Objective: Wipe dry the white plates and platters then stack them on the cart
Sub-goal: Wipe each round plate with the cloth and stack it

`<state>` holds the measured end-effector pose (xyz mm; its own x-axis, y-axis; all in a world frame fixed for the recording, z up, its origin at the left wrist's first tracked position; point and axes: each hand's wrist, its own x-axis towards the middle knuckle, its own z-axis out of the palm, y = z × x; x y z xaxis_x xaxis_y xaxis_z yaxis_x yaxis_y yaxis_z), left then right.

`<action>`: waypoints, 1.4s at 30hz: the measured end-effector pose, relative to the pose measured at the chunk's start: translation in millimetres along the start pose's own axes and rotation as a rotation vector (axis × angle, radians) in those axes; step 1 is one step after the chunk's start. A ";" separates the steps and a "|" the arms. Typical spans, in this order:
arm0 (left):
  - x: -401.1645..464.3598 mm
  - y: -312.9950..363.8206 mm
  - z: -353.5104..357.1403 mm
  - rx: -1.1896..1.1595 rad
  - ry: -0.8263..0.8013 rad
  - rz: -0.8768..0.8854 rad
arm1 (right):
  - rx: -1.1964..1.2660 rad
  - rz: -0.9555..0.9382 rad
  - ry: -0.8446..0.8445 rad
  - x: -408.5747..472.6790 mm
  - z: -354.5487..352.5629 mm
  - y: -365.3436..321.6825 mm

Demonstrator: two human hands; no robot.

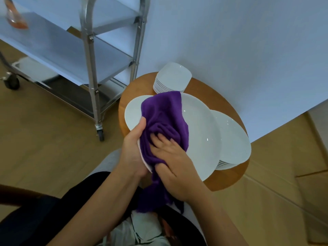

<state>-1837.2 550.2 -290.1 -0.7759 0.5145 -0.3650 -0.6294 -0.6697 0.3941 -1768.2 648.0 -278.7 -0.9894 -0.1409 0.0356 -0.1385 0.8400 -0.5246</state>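
**Desk:** Where is the platter, and who has it?

**Caption writer:** A large white platter (198, 125) is held tilted above a round wooden table (229, 176). The person's left hand (134, 150) grips its near-left rim, thumb curled over the top edge. The right hand (170, 157) presses a purple cloth (163, 118) onto the platter's face, fingers spread and fairly straight.

**Desk:** And the relation that counts for the next move?

**Caption writer:** The platter's long axis runs from near left to far right, and the cloth covers only its left half. The bare, unwiped part lies to the right of the fingers, so the wipe likely has to travel that way. The metal cart (92, 55) stands far left, on the gripping hand's side. Two stacks wait on the table: oval plates (234, 142) at right, small dishes (174, 77) at the far edge.
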 end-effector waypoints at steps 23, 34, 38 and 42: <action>5.5 -3.9 4.8 0.169 -0.132 -0.053 | 0.488 0.429 0.966 0.9 -41.5 8.0; 5.6 15.2 2.0 0.282 -0.392 -0.151 | -0.694 -0.040 -0.036 36.2 -79.8 14.9; 3.4 13.2 7.6 0.349 -0.422 -0.212 | -0.453 0.058 -0.037 51.7 -107.4 15.4; 4.4 8.5 10.9 0.337 -0.340 -0.137 | -0.224 0.204 -0.005 54.7 -127.7 31.2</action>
<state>-1846.5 552.6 -279.2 -0.6197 0.7685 -0.1592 -0.6613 -0.4020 0.6333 -1832.3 733.5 -184.4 -0.9977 0.0405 -0.0552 0.0561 0.9459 -0.3195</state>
